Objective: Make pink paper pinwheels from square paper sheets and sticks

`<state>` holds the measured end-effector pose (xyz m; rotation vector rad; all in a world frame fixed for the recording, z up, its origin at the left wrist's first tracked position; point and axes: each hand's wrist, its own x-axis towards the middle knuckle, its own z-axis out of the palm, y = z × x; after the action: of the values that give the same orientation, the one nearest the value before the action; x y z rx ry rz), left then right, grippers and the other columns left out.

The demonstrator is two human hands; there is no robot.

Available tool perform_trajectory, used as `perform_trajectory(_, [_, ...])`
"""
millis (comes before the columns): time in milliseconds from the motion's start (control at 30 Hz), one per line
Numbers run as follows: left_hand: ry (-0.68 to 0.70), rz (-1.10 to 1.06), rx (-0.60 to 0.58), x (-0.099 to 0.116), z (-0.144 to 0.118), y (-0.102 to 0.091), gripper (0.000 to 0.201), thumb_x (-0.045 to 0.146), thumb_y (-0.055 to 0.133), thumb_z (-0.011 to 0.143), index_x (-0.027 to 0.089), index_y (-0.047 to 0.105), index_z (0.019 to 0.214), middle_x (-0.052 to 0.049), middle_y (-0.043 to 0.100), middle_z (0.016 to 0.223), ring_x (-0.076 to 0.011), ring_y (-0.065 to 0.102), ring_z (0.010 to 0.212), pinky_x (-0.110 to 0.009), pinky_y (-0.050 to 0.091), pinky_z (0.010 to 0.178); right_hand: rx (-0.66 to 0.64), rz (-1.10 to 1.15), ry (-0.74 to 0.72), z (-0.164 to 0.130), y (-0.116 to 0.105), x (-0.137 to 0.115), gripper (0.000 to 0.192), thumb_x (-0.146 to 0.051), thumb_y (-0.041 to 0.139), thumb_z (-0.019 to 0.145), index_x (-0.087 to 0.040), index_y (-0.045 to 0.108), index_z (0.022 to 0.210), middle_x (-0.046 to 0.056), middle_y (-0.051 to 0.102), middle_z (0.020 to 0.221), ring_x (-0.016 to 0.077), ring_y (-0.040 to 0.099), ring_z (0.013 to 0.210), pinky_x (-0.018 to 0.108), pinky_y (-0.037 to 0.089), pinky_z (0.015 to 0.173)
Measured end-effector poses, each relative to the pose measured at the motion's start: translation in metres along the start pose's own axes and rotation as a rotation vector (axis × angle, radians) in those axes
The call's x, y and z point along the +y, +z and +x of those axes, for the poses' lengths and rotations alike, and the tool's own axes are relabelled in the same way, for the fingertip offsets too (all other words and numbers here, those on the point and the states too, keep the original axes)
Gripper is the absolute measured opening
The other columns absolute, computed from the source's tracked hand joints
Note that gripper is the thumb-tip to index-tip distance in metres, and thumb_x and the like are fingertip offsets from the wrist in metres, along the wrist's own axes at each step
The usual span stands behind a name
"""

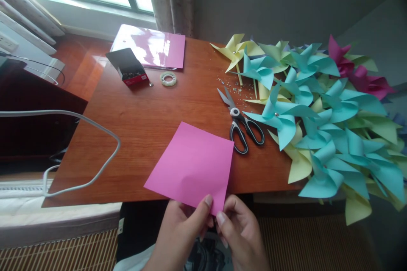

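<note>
A pink paper square (pixel 192 165) lies tilted over the near edge of the wooden table (pixel 149 118). My left hand (pixel 182 230) and my right hand (pixel 240 230) both pinch its nearest corner, thumbs on top. Black-handled scissors (pixel 241 123) lie on the table just right of the sheet, blades pointing away from me. A large heap of paper pinwheels (pixel 321 123), mostly turquoise and pale yellow-green with a few magenta ones at the back, covers the table's right side.
At the back of the table are a stack of pink paper (pixel 152 46), a small open dark box (pixel 129 67) and a roll of clear tape (pixel 168 78). Small glittery bits (pixel 230 84) lie near the scissors. A white cable (pixel 79 152) loops across the left edge.
</note>
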<state>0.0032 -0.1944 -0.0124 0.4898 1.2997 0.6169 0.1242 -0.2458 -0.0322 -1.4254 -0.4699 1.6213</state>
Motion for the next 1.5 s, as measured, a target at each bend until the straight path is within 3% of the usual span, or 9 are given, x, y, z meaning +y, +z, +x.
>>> perform_trajectory(233, [0.115, 0.159, 0.016, -0.008, -0.006, -0.005, 0.043, 0.047, 0.077, 0.075, 0.017, 0.059, 0.05, 0.001, 0.052, 0.049, -0.0122, 0.043, 0.049, -0.023, 0.037, 0.048, -0.006, 0.036, 0.024, -0.006, 0.001, 0.006, 0.036, -0.052, 0.072, 0.084, -0.021, 0.057, 0.074, -0.006, 0.04, 0.063, 0.0092, 0.028, 0.052, 0.022, 0.022, 0.047])
perform_trajectory(567, [-0.038, -0.038, -0.022, -0.023, -0.008, -0.001, 0.04, 0.046, 0.079, 0.074, 0.015, 0.06, 0.058, 0.002, 0.053, 0.053, -0.0111, 0.046, 0.051, -0.022, 0.036, 0.048, -0.079, 0.067, 0.06, -0.011, -0.009, 0.015, 0.034, -0.053, 0.067, 0.089, -0.019, 0.064, 0.087, 0.0, 0.058, 0.073, 0.0107, 0.045, 0.06, 0.021, 0.032, 0.052])
perform_trajectory(900, [-0.009, -0.082, -0.048, -0.019, -0.009, 0.004, 0.03, 0.038, 0.083, 0.07, 0.013, 0.067, 0.067, 0.0, 0.063, 0.06, -0.0125, 0.052, 0.053, -0.022, 0.039, 0.05, -0.022, 0.038, 0.031, -0.012, -0.01, 0.019, 0.033, -0.051, 0.071, 0.086, -0.019, 0.066, 0.085, -0.001, 0.058, 0.071, 0.0092, 0.041, 0.055, 0.02, 0.032, 0.048])
perform_trajectory(1067, [0.023, -0.006, 0.029, -0.024, -0.008, 0.0, 0.034, 0.043, 0.08, 0.074, 0.014, 0.065, 0.063, 0.002, 0.057, 0.055, -0.0119, 0.049, 0.053, -0.022, 0.038, 0.051, 0.013, 0.014, 0.004, -0.012, -0.011, 0.018, 0.033, -0.05, 0.071, 0.086, -0.018, 0.062, 0.079, -0.003, 0.052, 0.066, 0.0089, 0.038, 0.055, 0.02, 0.031, 0.05])
perform_trajectory(1200, [0.051, 0.02, 0.018, -0.019, -0.009, 0.001, 0.027, 0.038, 0.08, 0.074, 0.015, 0.069, 0.067, 0.004, 0.052, 0.049, -0.0132, 0.048, 0.052, -0.022, 0.038, 0.051, -0.01, -0.043, -0.031, -0.011, -0.013, 0.019, 0.033, -0.05, 0.067, 0.089, -0.019, 0.062, 0.081, -0.004, 0.048, 0.065, 0.0095, 0.039, 0.055, 0.02, 0.032, 0.05])
perform_trajectory(1500, [0.07, 0.03, 0.013, -0.015, -0.009, 0.004, 0.031, 0.036, 0.079, 0.074, 0.017, 0.063, 0.056, 0.002, 0.056, 0.05, -0.0142, 0.052, 0.052, -0.023, 0.04, 0.052, 0.015, -0.025, -0.02, -0.01, -0.013, 0.018, 0.033, -0.051, 0.069, 0.086, -0.019, 0.063, 0.08, -0.003, 0.05, 0.065, 0.0094, 0.038, 0.053, 0.019, 0.032, 0.047])
